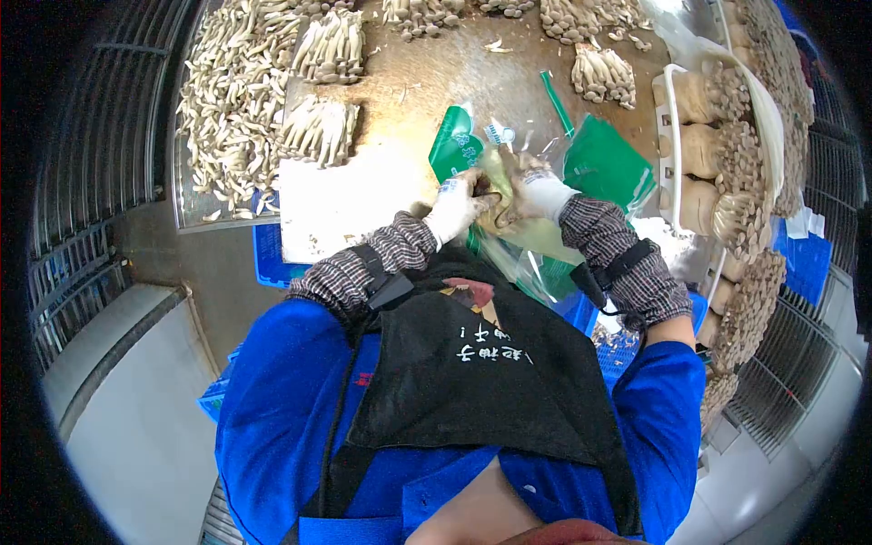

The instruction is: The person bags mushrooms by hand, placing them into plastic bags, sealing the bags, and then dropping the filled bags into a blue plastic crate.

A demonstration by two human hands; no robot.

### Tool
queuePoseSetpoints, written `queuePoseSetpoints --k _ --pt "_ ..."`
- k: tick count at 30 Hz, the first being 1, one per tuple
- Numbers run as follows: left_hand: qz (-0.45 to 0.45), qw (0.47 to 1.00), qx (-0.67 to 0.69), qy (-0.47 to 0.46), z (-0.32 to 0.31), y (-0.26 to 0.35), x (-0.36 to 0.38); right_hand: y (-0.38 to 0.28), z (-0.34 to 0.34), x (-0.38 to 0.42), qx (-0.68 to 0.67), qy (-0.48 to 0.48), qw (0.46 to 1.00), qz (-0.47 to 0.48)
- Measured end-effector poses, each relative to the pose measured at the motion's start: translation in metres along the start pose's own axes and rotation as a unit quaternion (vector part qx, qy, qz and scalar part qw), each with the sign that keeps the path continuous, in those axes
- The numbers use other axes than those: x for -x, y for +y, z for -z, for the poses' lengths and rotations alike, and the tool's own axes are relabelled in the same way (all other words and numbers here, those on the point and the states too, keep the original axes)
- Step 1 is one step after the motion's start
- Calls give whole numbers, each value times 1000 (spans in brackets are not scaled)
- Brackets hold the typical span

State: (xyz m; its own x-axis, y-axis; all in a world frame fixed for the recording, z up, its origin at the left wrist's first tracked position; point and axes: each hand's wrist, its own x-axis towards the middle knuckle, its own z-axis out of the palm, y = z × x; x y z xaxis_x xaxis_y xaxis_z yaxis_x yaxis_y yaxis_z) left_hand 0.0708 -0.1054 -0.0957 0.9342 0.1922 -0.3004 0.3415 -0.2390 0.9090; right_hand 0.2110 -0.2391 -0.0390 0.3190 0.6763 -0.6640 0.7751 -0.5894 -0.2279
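Note:
Both hands wear white gloves with darkened fingertips, and they meet at the front edge of the metal table. My left hand (459, 204) has its fingers closed on a crumpled, see-through pale yellow-green plastic bag (536, 238). Closed on the bag's other side is my right hand (542, 189). The bag hangs down in front of the apron; what it contains, if anything, I cannot make out. Behind my left hand lies a green printed plastic bag (451, 145). A bigger green plastic sheet or bag (607, 168) lies beyond my right hand, below a narrow green strip (556, 102).
Loose mushrooms (232, 100) cover the table's left side. Mushroom bunches (320, 130) lie beside them, with more bunches (604, 74) along the back. A white board (327, 209) is at front left. On the right stands a white crate (670, 145) packed with mushroom clusters (736, 136).

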Motion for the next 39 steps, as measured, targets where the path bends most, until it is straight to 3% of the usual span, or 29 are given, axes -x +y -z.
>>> queuePoseSetpoints --k 5,8,10,11,12,14,16,18,20,24,26,28,31,34,36,37,38,39 --pt "-4 999 32 -1 -1 -4 -6 9 -15 -13 -19 16 1000 12" --pt "59 993 95 -48 3 -13 -12 22 -16 -12 -41 27 998 47" --pt "-38 993 34 106 19 -11 -7 26 -10 -6 -60 37 994 86" --pt "44 988 76 124 32 -9 -5 39 -26 -14 -62 55 992 90" --pt "64 976 54 201 47 5 0 46 -32 -17 -64 59 992 90" --pt "62 958 13 280 52 -42 -10 53 -36 -19 -122 46 988 84" --pt "97 961 14 257 57 -36 -4 54 -31 -15 -118 51 989 76" --pt "94 967 -106 211 53 -29 -4 56 -22 -12 -207 32 976 63" --pt "71 968 -133 200 53 -22 -7 51 -17 -8 -193 32 980 28" --pt "20 963 -146 227 50 0 0 51 -31 -6 -129 105 984 60" --pt "94 993 -29 59 54 23 18 50 -31 -1 -111 136 983 58" --pt "73 996 -45 0 38 14 30 53 -25 3 -203 109 971 69" --pt "52 998 17 -19 35 -3 30 51 -17 13 -177 112 976 57" --pt "87 993 -66 39 57 16 34 52 -14 38 -178 136 974 27" --pt "-6 994 -108 33 64 -3 30 57 -15 59 -191 148 970 29" --pt "-6 994 -108 32 69 -8 27 56 -12 74 -217 163 962 -5" --pt "-177 954 -242 3 74 -12 22 57 -13 87 -243 179 953 -39" --pt "-340 867 -364 -25 77 -17 18 65 -21 98 -240 204 948 -37"
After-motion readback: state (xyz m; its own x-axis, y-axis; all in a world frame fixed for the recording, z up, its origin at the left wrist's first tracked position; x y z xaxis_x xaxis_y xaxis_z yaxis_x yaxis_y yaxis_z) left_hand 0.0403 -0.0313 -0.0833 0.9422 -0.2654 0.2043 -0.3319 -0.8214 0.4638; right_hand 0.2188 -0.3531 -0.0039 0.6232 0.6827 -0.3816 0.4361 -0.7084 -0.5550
